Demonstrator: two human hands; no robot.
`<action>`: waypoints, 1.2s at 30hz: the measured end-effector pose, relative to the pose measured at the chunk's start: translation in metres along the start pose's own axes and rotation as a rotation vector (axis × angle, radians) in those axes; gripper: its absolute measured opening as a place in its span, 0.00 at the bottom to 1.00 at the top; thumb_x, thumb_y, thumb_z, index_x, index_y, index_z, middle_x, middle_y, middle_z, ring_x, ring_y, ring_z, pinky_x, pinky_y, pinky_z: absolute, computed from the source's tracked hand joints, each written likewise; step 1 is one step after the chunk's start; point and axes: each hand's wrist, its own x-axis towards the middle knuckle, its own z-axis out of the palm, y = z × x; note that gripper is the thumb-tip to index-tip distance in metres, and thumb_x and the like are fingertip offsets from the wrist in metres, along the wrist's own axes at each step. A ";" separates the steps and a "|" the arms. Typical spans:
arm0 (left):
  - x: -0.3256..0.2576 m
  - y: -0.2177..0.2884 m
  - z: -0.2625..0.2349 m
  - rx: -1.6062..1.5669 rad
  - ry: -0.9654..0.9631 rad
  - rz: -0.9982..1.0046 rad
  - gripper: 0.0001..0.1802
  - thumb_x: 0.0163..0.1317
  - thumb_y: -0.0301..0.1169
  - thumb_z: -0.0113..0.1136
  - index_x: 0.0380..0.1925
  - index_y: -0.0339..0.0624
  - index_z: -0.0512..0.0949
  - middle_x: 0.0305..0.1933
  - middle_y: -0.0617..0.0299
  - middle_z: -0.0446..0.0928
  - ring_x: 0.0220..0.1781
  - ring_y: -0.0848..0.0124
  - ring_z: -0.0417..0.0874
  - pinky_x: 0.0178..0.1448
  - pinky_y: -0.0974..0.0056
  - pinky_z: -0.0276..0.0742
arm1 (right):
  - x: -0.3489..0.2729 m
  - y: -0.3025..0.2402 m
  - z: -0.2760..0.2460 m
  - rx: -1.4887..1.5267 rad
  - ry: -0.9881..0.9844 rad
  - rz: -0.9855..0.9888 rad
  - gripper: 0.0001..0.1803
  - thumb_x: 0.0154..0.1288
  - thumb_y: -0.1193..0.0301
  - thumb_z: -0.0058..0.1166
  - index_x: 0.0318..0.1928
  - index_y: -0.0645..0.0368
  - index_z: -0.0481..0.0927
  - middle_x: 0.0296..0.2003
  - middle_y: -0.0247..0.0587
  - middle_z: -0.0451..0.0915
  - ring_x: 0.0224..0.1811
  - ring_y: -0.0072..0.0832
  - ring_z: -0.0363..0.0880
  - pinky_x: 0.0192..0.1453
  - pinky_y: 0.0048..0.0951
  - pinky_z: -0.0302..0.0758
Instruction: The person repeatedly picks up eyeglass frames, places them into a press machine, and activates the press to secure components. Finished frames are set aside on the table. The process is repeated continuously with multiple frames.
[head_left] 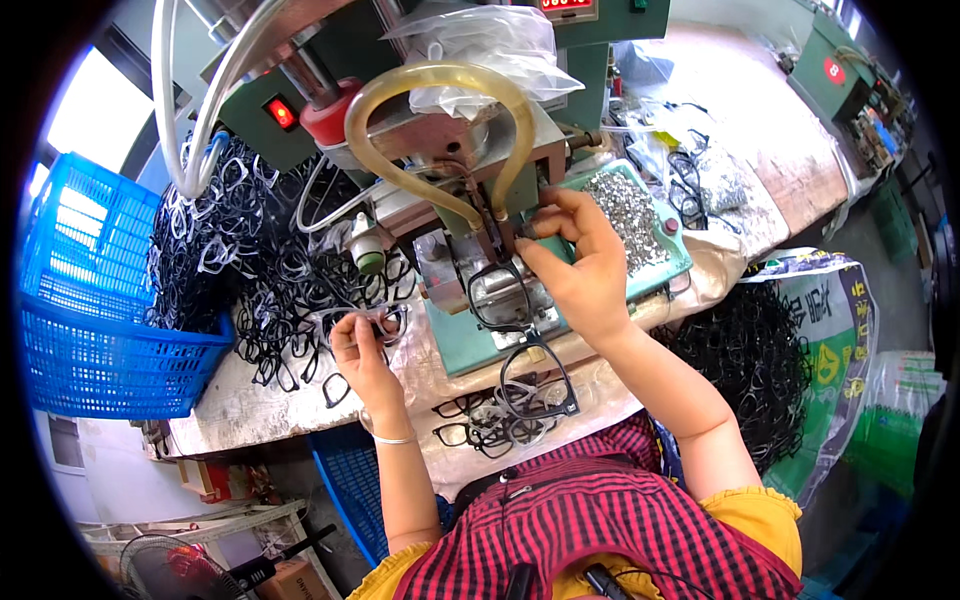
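Observation:
A black eyeglass frame [527, 328] hangs from the work spot of a green bench press [440, 262], one rim above the other. My right hand [580, 262] is at its upper end, thumb and bent forefinger closed there; the exact grip is partly hidden by the press. My left hand [366, 362], with a bracelet at the wrist, pinches a pale eyeglass frame [392, 322] at the edge of the heap. Several loose black and clear frames [490, 425] lie on the bench edge, nearest my body.
A teal tray [672, 262] of small metal parts stands right of the press. Heaped black frames [215, 240] spill beside blue baskets [110, 355] at left. A yellowish hose [440, 72] loops above the work spot. A sack [830, 370] of black pieces stands at right.

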 end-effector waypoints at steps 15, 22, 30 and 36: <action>-0.026 0.119 0.083 0.501 -0.585 0.934 0.09 0.54 0.26 0.70 0.36 0.46 0.85 0.41 0.54 0.87 0.31 0.69 0.82 0.34 0.69 0.67 | -0.005 -0.047 -0.013 -0.064 -0.241 0.016 0.25 0.61 0.77 0.60 0.60 0.63 0.77 0.51 0.44 0.84 0.54 0.33 0.83 0.65 0.33 0.72; -0.021 0.106 0.103 0.590 -0.845 1.049 0.18 0.47 0.28 0.71 0.41 0.50 0.86 0.45 0.67 0.85 0.36 0.63 0.80 0.45 0.57 0.77 | 0.013 0.053 -0.104 -1.179 -0.023 -0.189 0.13 0.54 0.68 0.69 0.41 0.56 0.87 0.60 0.57 0.77 0.71 0.52 0.68 0.74 0.47 0.65; -0.035 0.104 0.095 0.606 -0.784 0.951 0.18 0.51 0.29 0.73 0.44 0.48 0.86 0.50 0.62 0.84 0.41 0.63 0.79 0.48 0.58 0.75 | 0.016 0.065 -0.121 -1.051 0.078 -0.320 0.07 0.61 0.74 0.64 0.39 0.61 0.86 0.53 0.54 0.83 0.62 0.49 0.77 0.69 0.45 0.69; -0.060 0.137 0.008 1.038 -0.140 0.924 0.14 0.52 0.21 0.68 0.40 0.41 0.85 0.48 0.53 0.86 0.52 0.57 0.85 0.61 0.55 0.78 | -0.001 0.058 -0.146 -0.270 0.267 0.115 0.10 0.73 0.73 0.57 0.49 0.64 0.86 0.44 0.37 0.86 0.47 0.24 0.81 0.56 0.25 0.74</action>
